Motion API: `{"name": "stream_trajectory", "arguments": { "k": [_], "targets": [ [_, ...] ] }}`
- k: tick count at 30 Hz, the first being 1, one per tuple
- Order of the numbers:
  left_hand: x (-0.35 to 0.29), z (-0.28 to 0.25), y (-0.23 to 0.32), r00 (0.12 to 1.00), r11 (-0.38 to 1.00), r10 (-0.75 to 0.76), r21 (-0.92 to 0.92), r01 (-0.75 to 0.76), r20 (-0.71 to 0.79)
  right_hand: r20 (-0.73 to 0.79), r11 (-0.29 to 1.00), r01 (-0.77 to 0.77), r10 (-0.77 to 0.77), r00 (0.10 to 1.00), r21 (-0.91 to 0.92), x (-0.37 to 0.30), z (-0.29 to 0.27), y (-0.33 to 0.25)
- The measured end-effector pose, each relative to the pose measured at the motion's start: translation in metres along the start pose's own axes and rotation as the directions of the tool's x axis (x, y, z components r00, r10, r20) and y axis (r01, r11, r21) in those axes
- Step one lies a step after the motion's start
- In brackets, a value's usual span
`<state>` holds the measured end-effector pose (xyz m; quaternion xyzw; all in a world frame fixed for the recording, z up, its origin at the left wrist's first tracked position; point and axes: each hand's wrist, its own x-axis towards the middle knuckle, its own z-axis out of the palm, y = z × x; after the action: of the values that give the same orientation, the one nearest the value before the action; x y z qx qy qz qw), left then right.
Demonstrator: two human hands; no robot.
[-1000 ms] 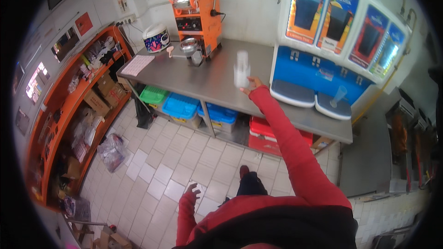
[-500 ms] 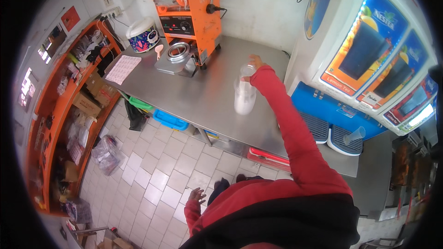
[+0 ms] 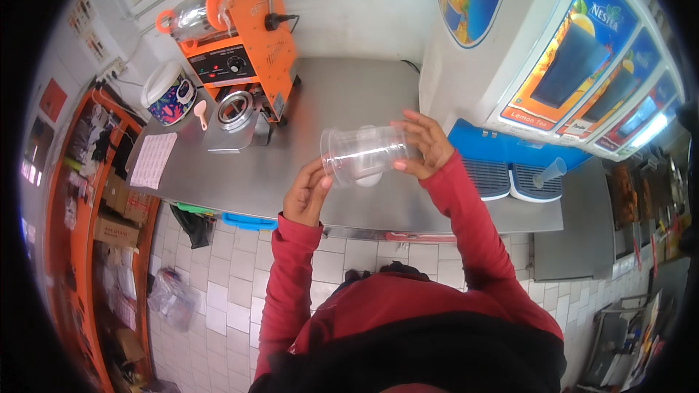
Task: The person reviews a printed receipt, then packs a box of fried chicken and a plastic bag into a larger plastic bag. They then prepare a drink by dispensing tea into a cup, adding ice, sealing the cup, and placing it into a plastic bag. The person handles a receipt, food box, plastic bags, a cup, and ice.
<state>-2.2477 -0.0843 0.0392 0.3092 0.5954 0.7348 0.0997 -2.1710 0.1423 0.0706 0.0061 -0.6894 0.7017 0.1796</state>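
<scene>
- At the left edge, an orange shelf (image 3: 61, 182) is filled with boxes and bags.
- In the upper left, a printed sheet (image 3: 154, 161) is laid flat on the steel counter (image 3: 320, 94); a patterned rice cooker (image 3: 169, 96) and a pink spoon (image 3: 200, 114) are seen just beyond it.
- Next to them, an orange sealing machine (image 3: 269, 58) is placed, with film rolls at its top.
- In the centre, the wide rim of a clear plastic cup (image 3: 353, 151) is pinched between the thumb and curled fingers of the left hand (image 3: 303, 196). The cup is held sideways above the counter.
- Behind it, a whitish object (image 3: 368, 179) is partly covered; its kind cannot be told.
- Right of centre, the cup's narrow end is gripped by the right hand (image 3: 429, 148), with fingers bent and slightly spread, the thumb set below.
- Farther right, a drink dispenser (image 3: 473, 76) is seen; on its right drip tray (image 3: 526, 186) a small clear cup (image 3: 555, 168) is tilted.
</scene>
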Motion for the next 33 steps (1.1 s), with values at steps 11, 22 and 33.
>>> {"name": "stream_trajectory", "arguments": {
  "k": [11, 22, 33],
  "targets": [
    [-0.022, -0.118, -0.052, 0.951, 0.922, 0.084, 0.386, 0.04, -0.297, -0.203, 0.819, 0.124, -0.281, 0.938, -0.561, 0.013, 0.009, 0.002],
    [-0.124, -0.038, -0.084, 0.812, 0.814, -0.385, -0.254, 0.523, 0.438, 0.064, 0.485, 0.262, -0.387, 0.92, -0.834, 0.01, 0.004, 0.099],
    [-0.076, 0.111, -0.114, 0.696, 0.876, -0.225, -0.17, 0.451, 0.682, -0.648, 0.476, -0.634, -0.76, 0.053, -0.61, -0.164, -0.332, 0.118]
  ]
}}
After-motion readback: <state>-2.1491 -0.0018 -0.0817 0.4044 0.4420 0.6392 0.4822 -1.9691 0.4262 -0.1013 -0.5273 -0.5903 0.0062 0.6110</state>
